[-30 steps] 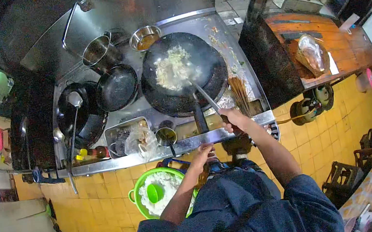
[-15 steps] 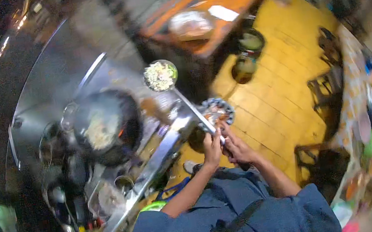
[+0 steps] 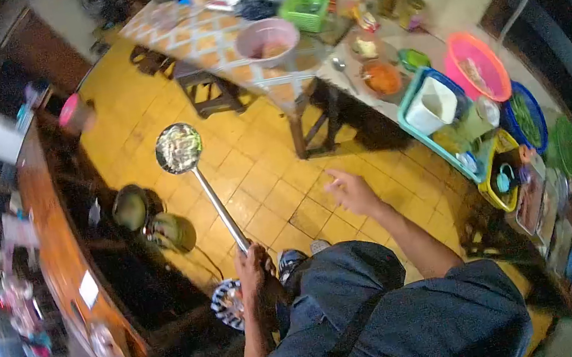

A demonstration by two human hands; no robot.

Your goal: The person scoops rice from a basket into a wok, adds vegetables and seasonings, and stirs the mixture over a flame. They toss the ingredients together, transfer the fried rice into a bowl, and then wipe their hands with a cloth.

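Note:
My left hand [image 3: 253, 263] is wrapped round the lower handle of a long metal ladle [image 3: 217, 203]. The ladle reaches out ahead over the yellow floor, and its round bowl holds chopped pale food [image 3: 179, 147] with a bit of green. My right hand [image 3: 352, 190] is off the handle, held out over the floor with its fingers apart and nothing in it. Just left of my left hand, low down, is a striped blue-and-white round container [image 3: 227, 305], partly hidden by my forearm.
A patterned table [image 3: 202, 37] bears a pink bowl [image 3: 267, 42] and green basket [image 3: 307, 7]. The right-hand counter holds an orange-filled bowl [image 3: 381, 77], pink basin [image 3: 475, 67] and teal tray [image 3: 439, 145]. A wooden counter [image 3: 54, 240] and pots [image 3: 132, 206] stand left.
The view has swung right, from the stove and wok to the table and tubs. My right hand has let go of the ladle handle; my left hand still grips it.

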